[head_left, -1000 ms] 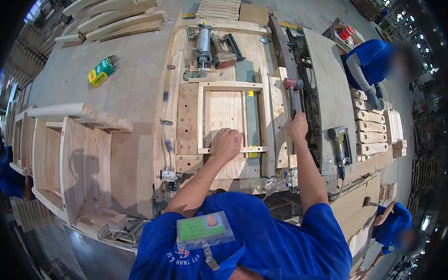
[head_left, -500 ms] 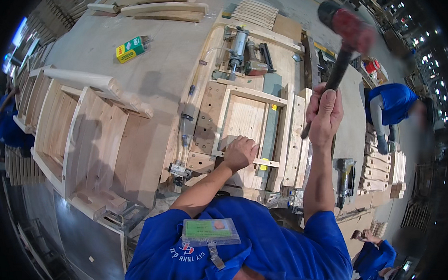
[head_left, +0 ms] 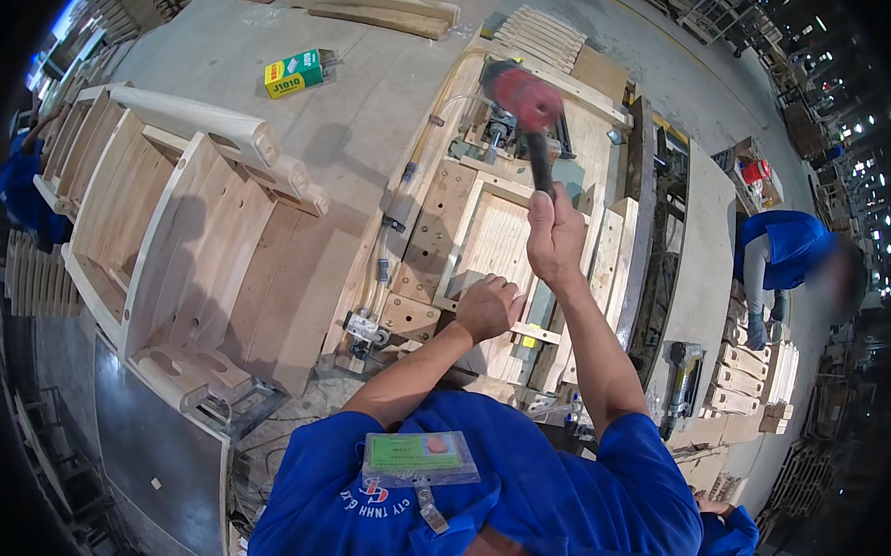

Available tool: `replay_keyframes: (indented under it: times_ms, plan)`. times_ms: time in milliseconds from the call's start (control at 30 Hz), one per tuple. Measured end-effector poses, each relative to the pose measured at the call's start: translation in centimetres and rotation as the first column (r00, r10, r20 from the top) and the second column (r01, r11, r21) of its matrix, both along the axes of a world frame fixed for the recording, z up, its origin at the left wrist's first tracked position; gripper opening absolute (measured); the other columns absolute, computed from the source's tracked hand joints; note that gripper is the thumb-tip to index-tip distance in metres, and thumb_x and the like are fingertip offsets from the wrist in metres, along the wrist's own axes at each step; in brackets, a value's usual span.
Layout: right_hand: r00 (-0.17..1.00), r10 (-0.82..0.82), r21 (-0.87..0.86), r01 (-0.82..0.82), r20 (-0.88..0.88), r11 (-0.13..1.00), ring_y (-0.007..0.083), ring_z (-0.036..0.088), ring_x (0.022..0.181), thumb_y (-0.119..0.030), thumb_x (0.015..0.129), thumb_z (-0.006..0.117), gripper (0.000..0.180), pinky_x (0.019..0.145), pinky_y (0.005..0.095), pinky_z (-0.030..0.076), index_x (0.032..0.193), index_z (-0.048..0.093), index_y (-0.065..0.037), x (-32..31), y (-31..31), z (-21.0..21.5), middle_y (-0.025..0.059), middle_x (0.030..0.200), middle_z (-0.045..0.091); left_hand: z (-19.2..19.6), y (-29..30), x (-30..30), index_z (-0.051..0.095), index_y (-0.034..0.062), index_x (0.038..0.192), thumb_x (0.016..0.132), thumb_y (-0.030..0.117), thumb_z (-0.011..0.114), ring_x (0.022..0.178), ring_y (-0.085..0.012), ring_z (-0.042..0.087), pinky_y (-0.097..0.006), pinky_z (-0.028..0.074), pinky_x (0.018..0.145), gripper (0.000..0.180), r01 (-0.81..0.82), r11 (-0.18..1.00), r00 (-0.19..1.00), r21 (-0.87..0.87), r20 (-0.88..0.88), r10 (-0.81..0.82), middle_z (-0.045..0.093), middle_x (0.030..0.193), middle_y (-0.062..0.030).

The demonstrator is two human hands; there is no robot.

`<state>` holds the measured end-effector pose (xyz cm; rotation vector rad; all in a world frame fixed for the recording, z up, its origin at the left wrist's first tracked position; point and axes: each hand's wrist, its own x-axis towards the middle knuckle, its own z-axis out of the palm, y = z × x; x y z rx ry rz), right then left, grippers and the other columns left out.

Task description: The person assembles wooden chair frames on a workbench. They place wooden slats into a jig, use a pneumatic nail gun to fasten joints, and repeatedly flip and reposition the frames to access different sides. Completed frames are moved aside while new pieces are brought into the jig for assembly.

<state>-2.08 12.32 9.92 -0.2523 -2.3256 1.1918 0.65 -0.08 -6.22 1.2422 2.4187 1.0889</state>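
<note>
My right hand (head_left: 556,235) is wrapped round the dark handle of a mallet (head_left: 532,100). Its red head, dark at one end, is blurred and hangs above the far part of the workbench. Below it lies a rectangular wooden frame (head_left: 491,191) with a pale board inside, set in a jig on the bench. My left hand (head_left: 490,308) is closed over the frame's near rail, its fingertips partly hidden. A yellow piece (head_left: 533,336) shows just right of that hand. Behind the mallet, a pneumatic cylinder (head_left: 499,127) is partly covered.
An assembled wooden chest-like unit (head_left: 190,230) stands at left. A yellow-green box (head_left: 294,74) lies on the grey surface beyond. A nail gun (head_left: 681,382) rests at right. Co-workers in blue are at the right (head_left: 782,248) and far left (head_left: 26,187). Slats (head_left: 540,40) are stacked at the back.
My right hand has swung the mallet leftward, from the bench's right side to above the jig. The left hand stays on the frame. The view has shifted slightly.
</note>
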Motion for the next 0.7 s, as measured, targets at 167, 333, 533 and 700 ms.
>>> replay_keyframes:
  times_ms: [167, 333, 533, 700]
  plan:
    - [0.980, -0.116, 0.220, 0.078, 0.164, 0.972, 0.0443, 0.066, 0.065, -0.039, 0.113, 0.052, 0.043, 0.060, 0.0491, 0.048, 0.095, 0.058, -0.001, 1.0, 3.4, -9.9, 0.0246, 0.069, 0.060, 0.9, 1.1, 0.0, 0.076, 0.0024, 0.097, 0.101, 0.030, 0.063, 0.101, -0.0384, 0.070, -0.048, 0.058, 0.094, 0.030, 0.022, 0.999, 0.998, -0.044, -0.065, -0.025, 0.074, 0.097, -0.0194]
    - [0.945, -0.043, -0.351, 0.162, 0.323, 0.922, 0.0181, 0.055, 0.066, -0.036, 0.116, 0.049, 0.040, 0.063, 0.0359, 0.045, 0.095, 0.060, -0.004, 3.1, 3.5, -2.5, 0.0061, 0.071, 0.056, -0.2, 0.7, -0.2, 0.074, 0.0026, 0.095, 0.101, 0.031, 0.064, 0.100, -0.0394, 0.069, -0.049, 0.056, 0.093, 0.030, 0.055, 0.999, 0.996, -0.004, -0.075, -0.055, 0.074, 0.097, -0.0209]
    - [0.944, -0.321, -0.347, 0.326, 0.071, 0.880, 0.0061, 0.040, 0.055, -0.037, 0.118, 0.040, 0.047, 0.051, 0.0255, 0.031, 0.086, 0.054, -0.006, 16.6, -0.5, 9.5, -0.0040, 0.065, 0.043, -0.3, 0.4, -0.2, 0.075, 0.0020, 0.103, 0.102, 0.031, 0.064, 0.111, -0.0371, 0.066, -0.048, 0.053, 0.100, 0.031, 0.002, 0.998, 0.999, -0.061, 0.042, 0.000, 0.073, 0.103, -0.0183]
    - [0.893, -0.450, 0.160, 0.443, 0.008, 0.882, 0.0202, 0.050, 0.053, -0.048, 0.113, 0.041, 0.055, 0.050, 0.0343, 0.037, 0.089, 0.057, -0.002, 28.5, -4.7, -0.4, 0.0059, 0.062, 0.050, 0.5, 1.0, -0.1, 0.077, 0.0012, 0.108, 0.103, 0.031, 0.064, 0.113, -0.0365, 0.066, -0.048, 0.053, 0.102, 0.033, 0.074, 0.996, 0.997, -0.058, 0.037, -0.072, 0.075, 0.110, -0.0179]
